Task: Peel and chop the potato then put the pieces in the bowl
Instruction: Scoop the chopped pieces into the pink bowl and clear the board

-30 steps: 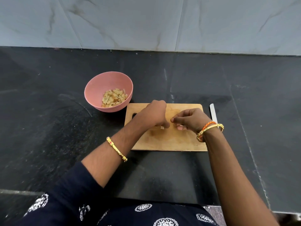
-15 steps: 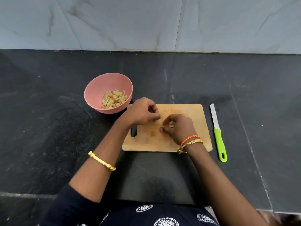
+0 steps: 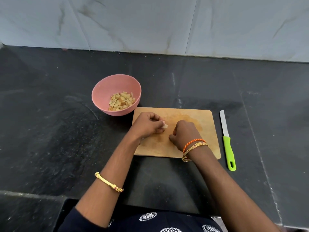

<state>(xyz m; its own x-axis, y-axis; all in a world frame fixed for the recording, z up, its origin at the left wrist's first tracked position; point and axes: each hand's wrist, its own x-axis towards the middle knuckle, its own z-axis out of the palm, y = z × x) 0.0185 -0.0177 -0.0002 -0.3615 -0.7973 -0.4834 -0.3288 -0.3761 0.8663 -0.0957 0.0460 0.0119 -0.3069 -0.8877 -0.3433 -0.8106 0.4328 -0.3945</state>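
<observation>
A pink bowl (image 3: 107,91) holds several chopped potato pieces (image 3: 121,100) and stands just left of and behind the wooden cutting board (image 3: 199,131). Both hands are over the board. My left hand (image 3: 148,124) has its fingers curled and pinches a small pale potato piece (image 3: 165,126) at its fingertips. My right hand (image 3: 184,133) lies knuckles up beside it with its fingers curled under; what is beneath them is hidden.
A knife (image 3: 227,141) with a green handle lies on the black countertop (image 3: 50,131) just right of the board, blade pointing away. A tiled wall (image 3: 150,22) closes the back. The counter's front edge is near my body.
Both hands have drawn a little nearer on the board, and a potato piece now shows at my left fingertips. The knife lies uncovered to the right.
</observation>
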